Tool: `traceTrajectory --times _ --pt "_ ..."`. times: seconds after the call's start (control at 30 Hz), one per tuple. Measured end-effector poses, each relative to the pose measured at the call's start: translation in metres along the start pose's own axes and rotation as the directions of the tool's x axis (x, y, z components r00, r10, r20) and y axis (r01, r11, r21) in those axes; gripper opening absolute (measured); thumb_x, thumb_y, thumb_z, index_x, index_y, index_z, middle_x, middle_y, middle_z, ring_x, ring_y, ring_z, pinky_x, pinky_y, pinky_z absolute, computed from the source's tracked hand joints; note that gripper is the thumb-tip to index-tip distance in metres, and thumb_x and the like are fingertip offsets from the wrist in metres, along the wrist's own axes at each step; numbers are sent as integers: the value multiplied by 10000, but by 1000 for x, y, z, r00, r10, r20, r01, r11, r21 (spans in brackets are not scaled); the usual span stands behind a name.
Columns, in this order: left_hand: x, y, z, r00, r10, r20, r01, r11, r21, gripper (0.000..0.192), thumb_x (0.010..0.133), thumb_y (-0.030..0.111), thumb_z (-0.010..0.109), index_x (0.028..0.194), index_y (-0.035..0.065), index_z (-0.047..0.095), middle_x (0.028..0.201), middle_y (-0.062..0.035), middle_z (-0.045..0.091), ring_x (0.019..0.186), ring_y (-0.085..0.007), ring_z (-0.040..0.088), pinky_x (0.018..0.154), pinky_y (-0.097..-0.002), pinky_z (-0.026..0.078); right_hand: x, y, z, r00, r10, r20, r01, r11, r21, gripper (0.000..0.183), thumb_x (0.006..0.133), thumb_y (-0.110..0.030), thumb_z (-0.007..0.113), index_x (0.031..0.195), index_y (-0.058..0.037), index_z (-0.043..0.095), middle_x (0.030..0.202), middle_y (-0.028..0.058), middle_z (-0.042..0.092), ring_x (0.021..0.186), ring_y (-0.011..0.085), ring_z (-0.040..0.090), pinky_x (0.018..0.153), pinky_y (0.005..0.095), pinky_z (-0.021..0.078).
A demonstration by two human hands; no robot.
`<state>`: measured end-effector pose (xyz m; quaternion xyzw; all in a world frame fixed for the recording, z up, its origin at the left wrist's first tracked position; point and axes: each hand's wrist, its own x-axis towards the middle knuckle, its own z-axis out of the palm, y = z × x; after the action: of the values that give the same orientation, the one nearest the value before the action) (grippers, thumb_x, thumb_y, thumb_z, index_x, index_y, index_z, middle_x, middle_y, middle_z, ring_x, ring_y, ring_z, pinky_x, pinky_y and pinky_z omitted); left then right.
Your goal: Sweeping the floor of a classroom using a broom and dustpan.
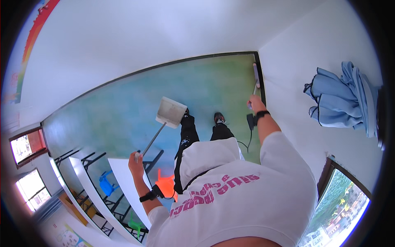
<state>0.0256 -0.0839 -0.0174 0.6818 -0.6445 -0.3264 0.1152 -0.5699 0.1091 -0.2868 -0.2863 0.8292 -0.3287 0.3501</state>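
Note:
My left hand (136, 162) grips the top of a long metal handle (154, 139) that leads to a white dustpan (171, 111). The pan is held out ahead of my left foot, its inside greyish; whether it touches the floor I cannot tell. In my right hand (255, 103) is the handle of a broom, reaching toward the room corner. Its long, narrow pinkish head (256, 75) lies along the dark skirting at the foot of the right wall. The hand hides part of the broom's stick.
Blue curtain cloth (342, 95) hangs bunched at the right wall, above a window (336, 203). White tables (126, 179) with black legs stand at left, among an orange chair (165, 183), a blue chair (107, 184) and a green chair (135, 223). Dark skirting (163, 64) edges the blue-green floor (123, 102).

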Motion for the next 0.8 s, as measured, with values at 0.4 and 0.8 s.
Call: traceTrajectory --times 0.4,0.8 --pt "220 11 5 940 234 247 -261 962 80 247 765 120 677 974 24 588 888 -135 595 823 -293 572 740 -366 455 -15 -18 153 846 526 87 -502 841 -201 286 771 -55 555 1048 4 596 567 153 563 410 243 556 358 366 406" --pt "365 75 120 595 610 524 -760 639 120 278 781 240 659 1005 91 591 922 -118 624 845 -339 582 736 -434 449 -160 -110 96 583 813 8 -742 528 413 465 908 -175 498 1364 -172 404 531 24 442 373 144 415 347 322 367"
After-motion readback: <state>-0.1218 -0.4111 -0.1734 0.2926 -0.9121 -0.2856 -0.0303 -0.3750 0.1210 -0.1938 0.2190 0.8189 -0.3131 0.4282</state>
